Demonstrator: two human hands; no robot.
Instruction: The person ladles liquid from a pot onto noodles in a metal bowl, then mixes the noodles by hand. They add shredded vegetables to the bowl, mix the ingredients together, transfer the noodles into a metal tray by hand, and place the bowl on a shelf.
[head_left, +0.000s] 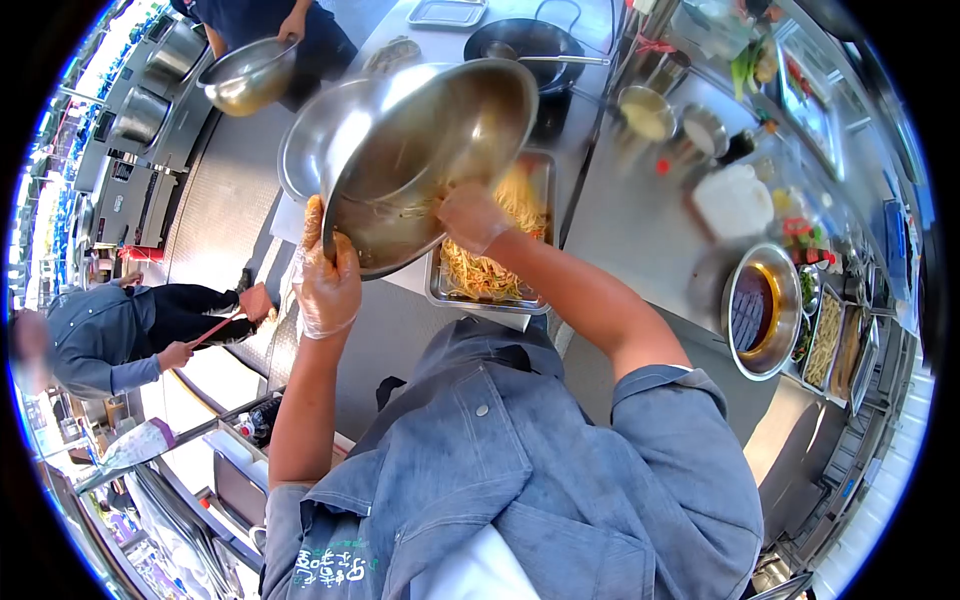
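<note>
My left hand (332,275), in a clear plastic glove, grips the rim of a big metal mixing bowl (390,190). The bowl is tilted steeply, its inside facing right and down, with a few food shreds stuck to the wall. At its lower edge is my right hand (472,217), also gloved; its fingers are blurred and I cannot tell their shape. Below it, a rectangular metal tray (436,292) holds shredded, noodle-like food (485,272) mixed with orange and green strips. Another metal bowl (300,150) sits behind the tilted one.
A wok (510,40) stands at the back. On the right counter are a white container (735,203) and a bowl of dark red liquid (735,330). One co-worker holds a metal bowl (250,80); another (100,330) on the left holds a red-handled tool.
</note>
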